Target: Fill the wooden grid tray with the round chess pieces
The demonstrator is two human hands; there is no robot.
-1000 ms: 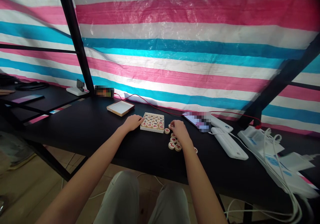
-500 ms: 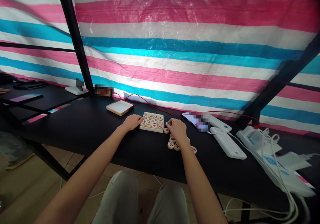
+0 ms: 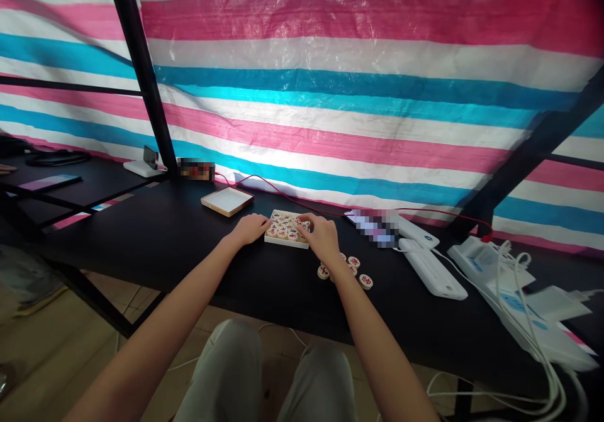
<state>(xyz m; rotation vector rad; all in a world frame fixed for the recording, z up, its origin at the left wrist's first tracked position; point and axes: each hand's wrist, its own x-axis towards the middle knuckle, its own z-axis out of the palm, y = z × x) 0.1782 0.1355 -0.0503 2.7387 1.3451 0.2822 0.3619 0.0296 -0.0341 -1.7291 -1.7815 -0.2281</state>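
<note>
A shallow white box holds rows of round Chinese chess pieces with red and black characters. My left hand rests at its left side, fingers closed against the edge. Over the box's right side reaches my right hand, thumb and fingers pinching a chess piece at the top of the pieces. Whether that piece touches those below, I cannot tell. Several loose red-marked chess pieces lie on the black table, partly hidden under my right wrist.
Behind the box to the left lies a box lid, white inside. A phone, white power banks and a power strip with tangled cables occupy the right. A red cable runs along the back, before a striped tarp.
My right hand has moved left from beside the box to above its right side, with a chess piece in its fingers. My left hand stays at the box's left edge.
</note>
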